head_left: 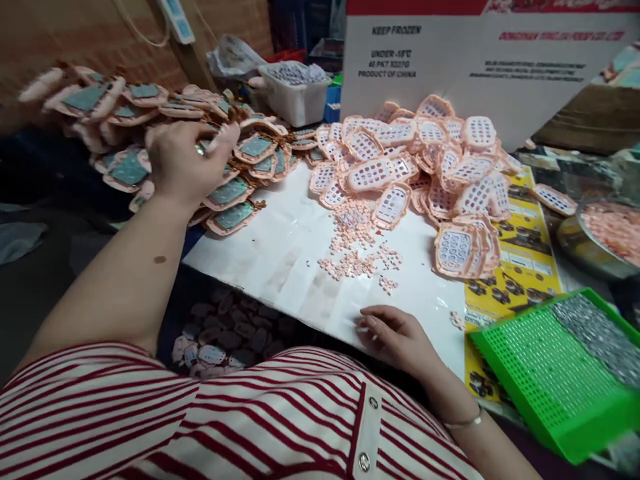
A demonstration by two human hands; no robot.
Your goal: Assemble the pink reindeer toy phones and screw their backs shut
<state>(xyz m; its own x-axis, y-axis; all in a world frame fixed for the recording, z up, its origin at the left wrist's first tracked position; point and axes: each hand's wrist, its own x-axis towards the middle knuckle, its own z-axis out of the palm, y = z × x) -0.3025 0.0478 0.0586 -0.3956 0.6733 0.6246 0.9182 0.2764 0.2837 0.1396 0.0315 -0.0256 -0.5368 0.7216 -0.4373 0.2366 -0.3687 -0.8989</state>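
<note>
My left hand [187, 160] reaches over a heap of pink plastic casings [235, 193] with grey-green panels at the left. Its fingers are curled and partly hidden behind the hand, so what they hold cannot be made out. Close to the table's front edge lies my right hand [397, 333], with fingers loosely bent, thumb and forefinger apart and nothing visible between them. Beyond it, many tiny pink pieces [350, 263] are scattered on the white table sheet [270, 260]. Behind those rises a pile of pink-edged casings with perforated white faces [373, 173].
A green perforated tray [530, 373] with small silvery parts sits at the right, near a metal bowl of pink pieces [615, 233]. A white tub [297, 100] and a large printed carton [435, 60] stand at the back. More casings [213, 353] lie below the table edge.
</note>
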